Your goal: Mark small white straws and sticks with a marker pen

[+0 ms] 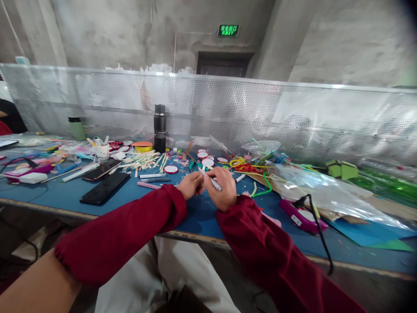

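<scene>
My right hand (224, 188) is closed round a white marker (216, 184), held like a pen, its tip pointing away and to the left. Close beside it, the fingers of my left hand (189, 186) are pinched together; whatever they hold is too small or hidden to make out. The marker's tip meets the left fingertips above the blue table (198, 215). Left of the hands lie several pens (154, 179) and a pink stick (148, 185). White round discs with red rims (207, 162) are just beyond the fingers.
Two dark phones (106, 188) lie on the left. A black bottle (160, 129) stands behind scattered wooden sticks (141, 160). At right are a purple device (301, 217) with a black cable, clear plastic bags (322, 191) and green pipe cleaners (265, 187). A perforated metal screen (228, 113) runs behind.
</scene>
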Motion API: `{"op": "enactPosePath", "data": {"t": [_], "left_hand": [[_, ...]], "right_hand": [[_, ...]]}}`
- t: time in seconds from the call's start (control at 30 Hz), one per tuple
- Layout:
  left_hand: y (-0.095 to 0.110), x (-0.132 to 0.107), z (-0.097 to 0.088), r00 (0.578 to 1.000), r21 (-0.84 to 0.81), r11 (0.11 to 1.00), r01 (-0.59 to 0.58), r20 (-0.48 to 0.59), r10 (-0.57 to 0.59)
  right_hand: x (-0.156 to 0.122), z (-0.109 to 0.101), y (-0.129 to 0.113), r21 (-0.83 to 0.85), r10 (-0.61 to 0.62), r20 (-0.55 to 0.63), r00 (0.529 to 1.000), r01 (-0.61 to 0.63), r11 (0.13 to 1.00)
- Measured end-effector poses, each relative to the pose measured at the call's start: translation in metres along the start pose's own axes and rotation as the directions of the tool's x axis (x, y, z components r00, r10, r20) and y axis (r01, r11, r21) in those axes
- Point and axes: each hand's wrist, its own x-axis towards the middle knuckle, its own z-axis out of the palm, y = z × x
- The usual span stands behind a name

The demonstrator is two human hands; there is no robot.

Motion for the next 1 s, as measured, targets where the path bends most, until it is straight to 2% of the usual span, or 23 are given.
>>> {"op": "enactPosePath", "data": {"t": [0.23,0.73,1.0], "left_hand": [[-0.0001,0.0001,-0.0008,1.0,0.043,0.999,0.0,-0.019,0.001],[0.0025,-0.0017,0.0009,1.0,0.044,0.999,-0.022,0.02,0.021],[0.0033,-0.0019,0.0005,1.0,0.045,0.999,0.005,0.026,-0.006]], "right_hand": [[0.0003,-0.0006,-0.0009,-0.004,-0.016,0.013,1.0,0.016,1.0],[0.0008,0.001,-0.0015,0.005,-0.021,-0.018,1.0,0.021,1.0],[0.0012,-0.0012,-0.0019,-0.014,-0.008,-0.009,1.0,0.008,1.0]]}}
